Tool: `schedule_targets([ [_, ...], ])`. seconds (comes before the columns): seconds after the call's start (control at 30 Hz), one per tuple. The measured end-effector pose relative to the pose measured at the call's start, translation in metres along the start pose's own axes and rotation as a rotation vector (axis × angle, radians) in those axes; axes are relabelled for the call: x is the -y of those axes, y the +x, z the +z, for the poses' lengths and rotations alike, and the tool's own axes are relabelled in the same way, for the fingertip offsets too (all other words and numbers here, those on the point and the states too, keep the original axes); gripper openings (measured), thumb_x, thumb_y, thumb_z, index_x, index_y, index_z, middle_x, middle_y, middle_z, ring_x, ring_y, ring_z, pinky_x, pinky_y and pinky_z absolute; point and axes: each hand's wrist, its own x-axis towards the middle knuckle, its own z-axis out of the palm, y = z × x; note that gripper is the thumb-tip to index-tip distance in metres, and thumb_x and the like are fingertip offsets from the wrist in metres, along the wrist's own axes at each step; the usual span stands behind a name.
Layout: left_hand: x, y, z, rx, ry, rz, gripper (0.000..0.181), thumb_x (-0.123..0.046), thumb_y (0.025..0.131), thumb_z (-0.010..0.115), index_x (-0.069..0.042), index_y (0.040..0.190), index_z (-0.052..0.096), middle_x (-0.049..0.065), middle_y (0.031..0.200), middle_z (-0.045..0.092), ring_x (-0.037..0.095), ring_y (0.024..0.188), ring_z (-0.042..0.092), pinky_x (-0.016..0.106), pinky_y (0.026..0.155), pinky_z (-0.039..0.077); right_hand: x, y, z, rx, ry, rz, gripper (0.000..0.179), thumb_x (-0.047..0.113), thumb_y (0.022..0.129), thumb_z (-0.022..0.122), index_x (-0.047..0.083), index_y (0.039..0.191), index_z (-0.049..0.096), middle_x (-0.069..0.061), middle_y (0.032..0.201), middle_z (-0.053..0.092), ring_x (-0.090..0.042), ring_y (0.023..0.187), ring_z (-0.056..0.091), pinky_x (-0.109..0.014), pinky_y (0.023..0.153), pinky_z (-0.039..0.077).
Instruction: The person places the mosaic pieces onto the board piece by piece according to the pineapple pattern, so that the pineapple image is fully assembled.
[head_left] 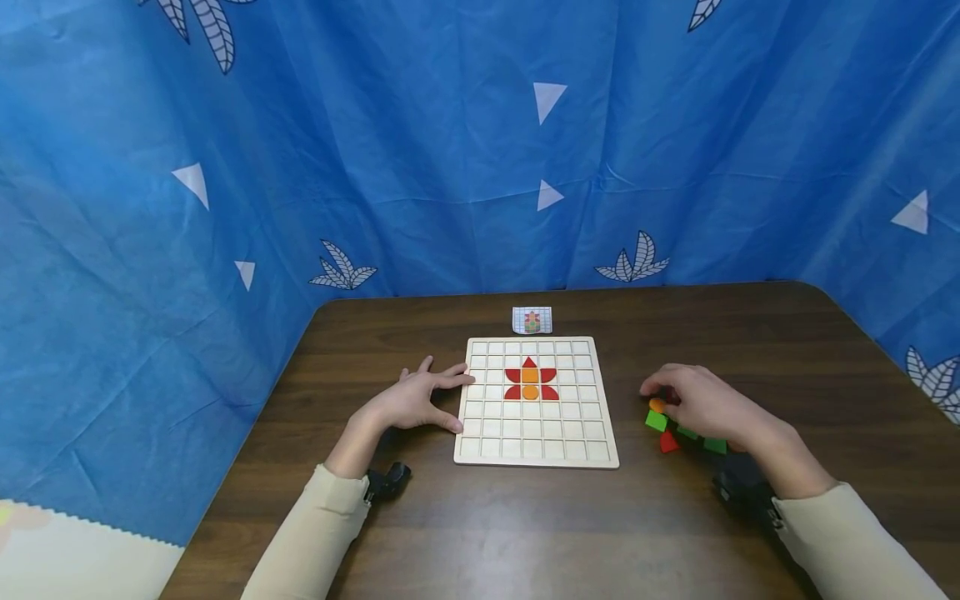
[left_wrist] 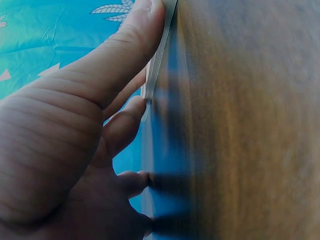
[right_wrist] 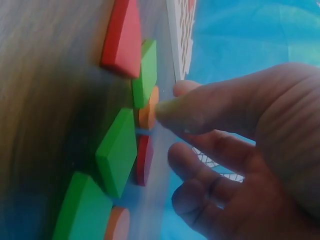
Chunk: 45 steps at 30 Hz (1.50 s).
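Note:
My left hand (head_left: pixel 411 402) is spread at the left edge of the white gridded board (head_left: pixel 495 450), thumb and a finger touching its side. In the left wrist view, the thumb (left_wrist: pixel 135 45) lies along the board's edge. Red and orange pieces form a figure on the grid, with an orange square (head_left: pixel 530 375) above an orange disc (head_left: pixel 531 392). Right of the board, my right hand (head_left: pixel 705 402) is over loose pieces, fingers bent. Its thumb tip (right_wrist: pixel 167 112) is right at another orange disc (right_wrist: pixel 145 117), which lies beside a green piece (right_wrist: pixel 145 75).
A small printed pattern card (head_left: pixel 532 321) lies behind the board. Around the right hand are a red piece (right_wrist: pixel 122 42), several green pieces (right_wrist: pixel 117 155) and another orange piece (right_wrist: pixel 117 223). A blue patterned curtain (head_left: pixel 465 150) hangs beyond the wooden table (head_left: pixel 525 533).

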Motion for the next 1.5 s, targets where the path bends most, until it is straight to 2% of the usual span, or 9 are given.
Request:
schedule_targets([
  [0.27, -0.001, -0.001, 0.0, -0.001, 0.003, 0.0, 0.083, -0.05, 0.078, 0.086, -0.036, 0.152, 0.051, -0.01, 0.169, 0.029, 0.047, 0.159, -0.003, 0.077, 0.119, -0.003, -0.005, 0.002, 0.003, 0.037, -0.01, 0.03, 0.035, -0.015, 0.081, 0.07, 0.005, 0.11, 0.076, -0.01, 0.108, 0.069, -0.024, 0.093, 0.061, -0.051, 0.088, 0.06],
  [0.47, -0.003, -0.001, -0.001, 0.007, 0.003, -0.004, 0.083, -0.05, 0.078, 0.086, -0.036, 0.153, 0.051, -0.01, 0.169, 0.029, 0.047, 0.159, -0.002, 0.077, 0.119, -0.002, -0.002, 0.003, 0.005, 0.03, -0.049, 0.033, 0.023, -0.003, 0.088, 0.076, 0.004, 0.11, 0.075, -0.009, 0.104, 0.068, -0.023, 0.091, 0.06, -0.05, 0.087, 0.06],
  [0.63, -0.002, -0.001, 0.0, 0.003, 0.006, -0.006, 0.083, -0.05, 0.078, 0.086, -0.037, 0.152, 0.051, -0.01, 0.169, 0.029, 0.047, 0.159, -0.001, 0.076, 0.12, -0.002, 0.005, 0.01, 0.003, 0.002, -0.057, 0.014, 0.022, 0.005, 0.091, 0.077, 0.005, 0.113, 0.073, -0.009, 0.106, 0.069, -0.024, 0.093, 0.06, -0.052, 0.09, 0.058],
  [0.97, -0.003, -0.003, -0.001, 0.002, 0.004, -0.007, 0.084, -0.051, 0.078, 0.086, -0.037, 0.152, 0.051, -0.01, 0.169, 0.029, 0.048, 0.159, -0.001, 0.077, 0.119, -0.002, 0.038, 0.032, 0.009, -0.039, -0.022, -0.019, 0.025, 0.007, 0.091, 0.077, 0.005, 0.115, 0.073, -0.009, 0.108, 0.069, -0.024, 0.094, 0.059, -0.046, 0.088, 0.058],
  [1.13, -0.003, -0.002, -0.001, 0.001, 0.001, -0.005, 0.083, -0.05, 0.078, 0.086, -0.036, 0.152, 0.051, -0.009, 0.169, 0.029, 0.047, 0.159, -0.002, 0.077, 0.119, -0.003, 0.057, 0.047, 0.018, -0.02, 0.001, -0.047, 0.027, 0.009, 0.09, 0.079, 0.006, 0.115, 0.073, -0.008, 0.107, 0.069, -0.023, 0.094, 0.058, -0.04, 0.085, 0.057],
  [1.37, -0.002, 0.0, 0.0, 0.003, 0.01, -0.011, 0.083, -0.05, 0.078, 0.086, -0.037, 0.152, 0.051, -0.01, 0.169, 0.029, 0.047, 0.159, -0.002, 0.076, 0.12, -0.003, 0.086, 0.063, 0.035, 0.008, 0.013, -0.091, 0.028, 0.015, 0.088, 0.082, 0.007, 0.114, 0.075, -0.005, 0.105, 0.07, -0.021, 0.096, 0.059, -0.041, 0.09, 0.057],
  [1.5, -0.002, 0.0, 0.0, 0.005, 0.011, -0.018, 0.083, -0.051, 0.078, 0.086, -0.038, 0.152, 0.051, -0.01, 0.17, 0.029, 0.046, 0.159, -0.002, 0.076, 0.12, -0.003, 0.1, 0.07, 0.041, 0.018, 0.016, -0.129, 0.026, 0.015, 0.088, 0.082, 0.007, 0.112, 0.075, -0.003, 0.098, 0.069, -0.019, 0.091, 0.057, -0.036, 0.085, 0.054],
])
